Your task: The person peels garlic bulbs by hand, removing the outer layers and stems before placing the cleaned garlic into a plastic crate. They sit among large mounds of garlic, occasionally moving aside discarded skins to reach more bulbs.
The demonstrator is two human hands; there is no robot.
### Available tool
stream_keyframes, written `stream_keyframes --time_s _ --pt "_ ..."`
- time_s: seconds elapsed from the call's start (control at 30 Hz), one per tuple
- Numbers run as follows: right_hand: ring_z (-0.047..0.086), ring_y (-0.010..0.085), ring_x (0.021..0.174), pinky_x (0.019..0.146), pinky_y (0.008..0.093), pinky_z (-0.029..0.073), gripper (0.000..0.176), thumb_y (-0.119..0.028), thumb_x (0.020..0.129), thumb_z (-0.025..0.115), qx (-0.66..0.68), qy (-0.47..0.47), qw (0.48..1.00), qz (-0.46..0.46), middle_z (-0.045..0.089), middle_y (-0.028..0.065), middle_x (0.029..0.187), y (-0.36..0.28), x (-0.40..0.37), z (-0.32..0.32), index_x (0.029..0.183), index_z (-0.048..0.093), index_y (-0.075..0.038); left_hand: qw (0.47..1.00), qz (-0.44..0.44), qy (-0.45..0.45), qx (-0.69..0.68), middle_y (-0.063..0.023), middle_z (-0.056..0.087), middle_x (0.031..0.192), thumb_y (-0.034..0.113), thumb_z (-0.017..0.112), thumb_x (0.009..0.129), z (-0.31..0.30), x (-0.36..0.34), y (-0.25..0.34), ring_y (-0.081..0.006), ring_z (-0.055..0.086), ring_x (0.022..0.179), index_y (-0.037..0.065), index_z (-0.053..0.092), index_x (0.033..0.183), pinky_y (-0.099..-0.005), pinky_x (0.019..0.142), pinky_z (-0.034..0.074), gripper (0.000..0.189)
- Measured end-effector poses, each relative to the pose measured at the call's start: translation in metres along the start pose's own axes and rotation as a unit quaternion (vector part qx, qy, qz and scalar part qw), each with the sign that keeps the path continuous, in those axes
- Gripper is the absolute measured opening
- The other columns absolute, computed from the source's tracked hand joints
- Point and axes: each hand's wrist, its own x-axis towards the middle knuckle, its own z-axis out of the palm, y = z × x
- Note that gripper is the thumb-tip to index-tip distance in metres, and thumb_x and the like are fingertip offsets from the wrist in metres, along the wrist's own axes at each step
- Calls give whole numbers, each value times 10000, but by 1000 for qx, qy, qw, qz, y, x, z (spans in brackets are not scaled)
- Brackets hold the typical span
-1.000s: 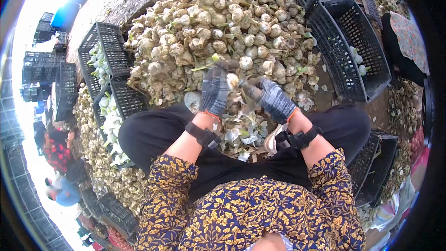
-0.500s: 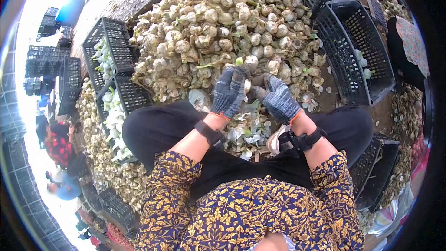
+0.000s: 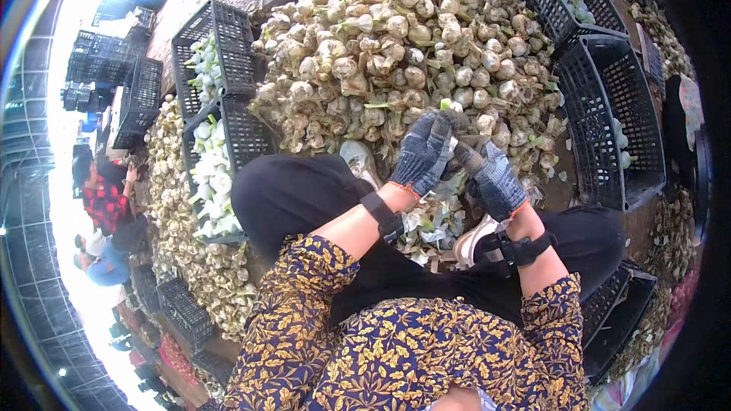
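Midway through cleaning one garlic bulb [image 3: 453, 144], by the look of it: held up between both gloved hands, just above the near edge of the big garlic heap [image 3: 396, 38] and over the litter of peels [image 3: 426, 222] between the legs. Left hand [image 3: 422, 154] curled around the bulb from the left, fingers closed over its top, a green stem stub [image 3: 445, 104] poking out above the knuckles. Right hand [image 3: 495, 179] closed too, fingertips pressed against the bulb's right side, seemingly pinching at skin or root.

Calls next for a firm hold with the left and a short pull or twist with the right to strip the outer layer, then for a reach to the left crate [image 3: 255, 133], where white cleaned bulbs already lie; that is only a judgement from how things lie.

Hard to make out: most of the bulb, covered by the gloves, with only a pale sliver showing. Cannot tell whether the right hand also grips a small blade. Impossible to say how much skin is off. Right crate [image 3: 609, 68] dark inside, holding just a few pale bulbs near its far wall. Lens rim cuts off the outer crates and bends the edges; two people [image 3: 103, 205] at far left small, washed out by glare.
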Motion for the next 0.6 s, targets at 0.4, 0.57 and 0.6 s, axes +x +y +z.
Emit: stream_keyframes --time_s 0.4,0.57,0.6 --pt "561 261 857 751 320 433 264 -123 790 533 -39 45 993 -107 577 210 898 37 12 -6 980 494 56 998 -26 57 6 -92 556 802 240 450 887 -1 1 20 -180 522 705 28 543 952 -299 647 426 240" --pt "557 299 817 734 320 433 275 -160 803 522 -47 126 988 -78 583 193 863 66 25 -14 968 498 58 987 -20 -39 156 -101 582 853 207 461 865 -3 9 -38 -185 546 748 22 554 956 -305 686 438 226" --pt "556 281 789 715 312 435 282 -173 799 538 -20 103 993 -49 582 183 840 55 22 -16 960 504 55 969 -80 -78 221 -97 594 877 207 448 862 -10 17 18 -175 562 771 25 564 969 -302 704 449 240"
